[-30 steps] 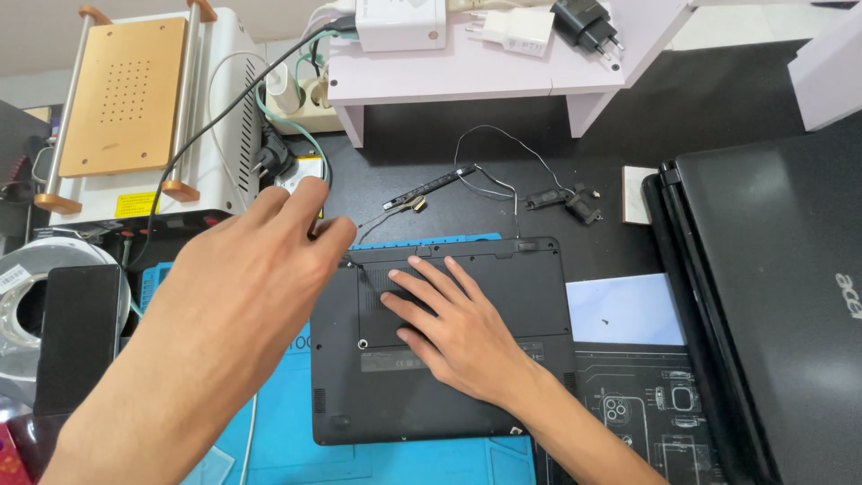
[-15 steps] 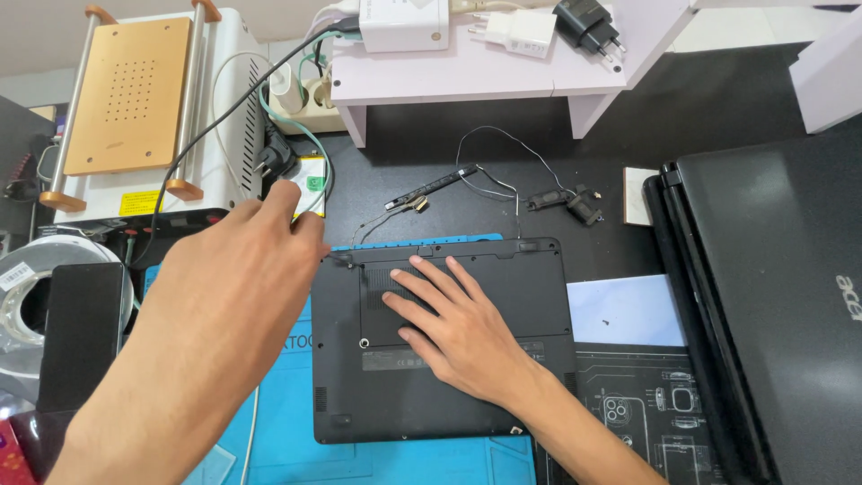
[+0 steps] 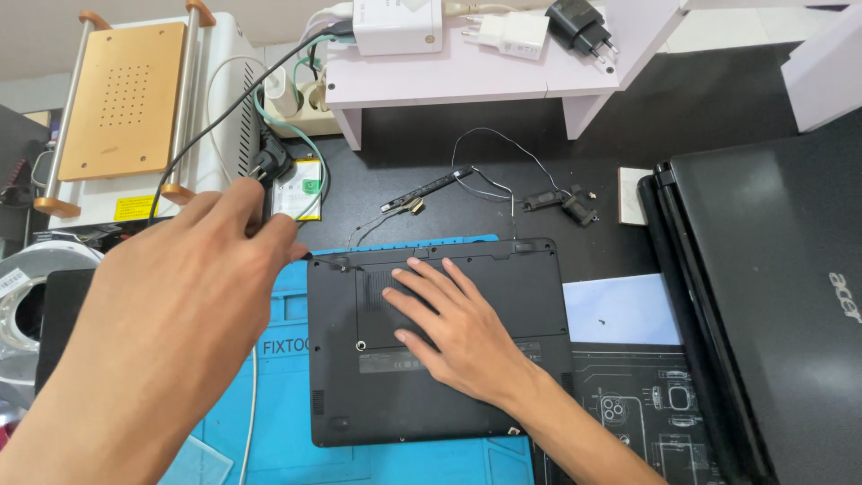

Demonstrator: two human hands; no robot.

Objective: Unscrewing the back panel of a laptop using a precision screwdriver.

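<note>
R hand (image 3: 453, 328) flat on upturned laptop (image 3: 440, 341); L hand (image 3: 193, 278) by black plug (image 3: 269, 163).

yellow rectangular warning sticker (image 3: 135, 208) on the white machine's front far left, pale grey label strip (image 3: 395, 361) on the upturned black laptop's base, centre

The 2 hands, left hand (image 3: 202, 278) and right hand (image 3: 458, 328), are bare, as are both forearms (no sleeves, rings or watch).
</note>
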